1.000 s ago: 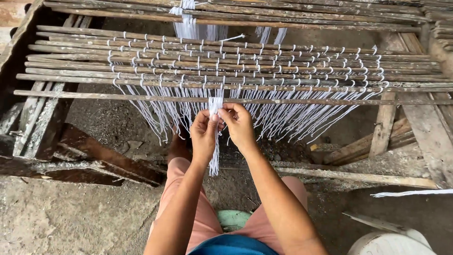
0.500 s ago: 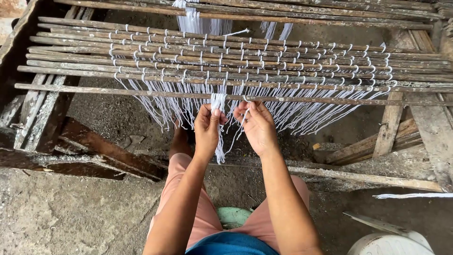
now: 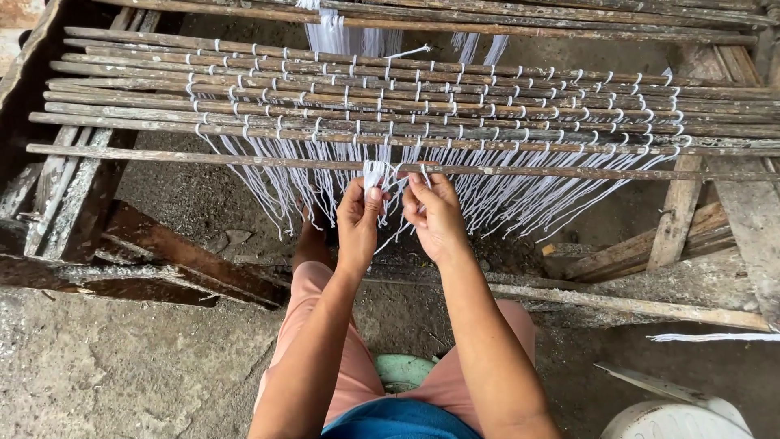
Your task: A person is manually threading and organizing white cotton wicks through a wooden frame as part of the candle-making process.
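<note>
While both hands work at the nearest wooden rod (image 3: 203, 154) of the frame, the left hand (image 3: 360, 219) pinches a bundle of white strings (image 3: 374, 174) at mid-rod, and the right hand (image 3: 431, 213) has its fingers closed on neighbouring strands. Strings already loop over most rods; loose ends hang untied below.

White cords (image 3: 382, 175) on weathered grey-brown wooden rods (image 3: 162, 153); salmon-pink shorts (image 3: 357, 382), pale green stool (image 3: 404, 372), grey concrete floor (image 3: 106, 366).
</note>
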